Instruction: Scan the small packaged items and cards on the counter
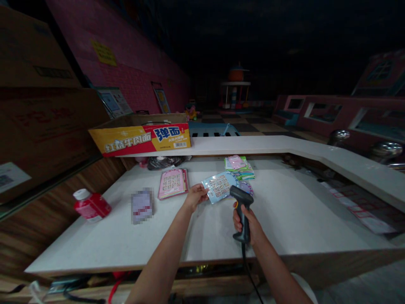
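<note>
My left hand [196, 196] pinches the lower left corner of a light blue packet [217, 186] in clear wrap, printed with rows of small pictures. In my right hand [248, 223] is a black barcode scanner [242, 211], held upright by its handle, with its head close to the packet's right edge. A cable runs down from the handle. Part of a purple packet [247, 187] shows behind the scanner. A stack of pink packets [173, 183] lies left of my left hand. Farther back sits a pile of green and pink packets [239, 167].
A red bottle with a white cap [92, 205] lies at the left beside a blurred-out card [142, 205]. A yellow and red carton [142, 138] stands on the raised ledge [240, 145]. Large brown boxes [41, 114] are stacked far left.
</note>
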The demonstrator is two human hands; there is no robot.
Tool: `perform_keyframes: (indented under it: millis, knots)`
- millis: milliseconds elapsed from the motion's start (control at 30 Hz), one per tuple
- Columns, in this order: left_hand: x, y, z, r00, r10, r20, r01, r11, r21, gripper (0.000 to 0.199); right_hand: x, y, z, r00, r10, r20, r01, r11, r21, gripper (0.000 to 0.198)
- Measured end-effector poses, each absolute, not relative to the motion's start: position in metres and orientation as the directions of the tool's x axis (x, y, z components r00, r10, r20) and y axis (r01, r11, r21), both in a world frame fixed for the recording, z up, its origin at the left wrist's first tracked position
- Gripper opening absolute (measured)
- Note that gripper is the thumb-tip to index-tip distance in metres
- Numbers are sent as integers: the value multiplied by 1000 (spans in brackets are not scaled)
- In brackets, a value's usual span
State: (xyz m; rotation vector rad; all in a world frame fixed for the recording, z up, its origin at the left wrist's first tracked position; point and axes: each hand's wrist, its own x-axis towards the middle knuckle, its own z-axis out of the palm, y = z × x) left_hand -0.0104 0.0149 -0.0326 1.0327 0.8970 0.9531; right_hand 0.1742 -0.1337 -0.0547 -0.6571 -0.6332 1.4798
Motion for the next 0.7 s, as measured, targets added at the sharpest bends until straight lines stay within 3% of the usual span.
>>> perform_keyframes:
  millis: [133, 367, 700]
  knots:
    - [-11, 1, -44, 223, 975, 12, -291, 54, 955, 47, 174, -135, -55, 4, 999, -52, -674, -35, -738, 41]
    - [-17, -3, -50, 86, 995, 52, -381, -16, 925, 45, 173, -138, -53, 24, 997, -79, -684, -41, -728, 39]
    - [-12, -1, -66, -84, 988, 126, -482, -151, 863, 66, 163, -138, -41, 93, 978, -189, -533, -111, -839, 49]
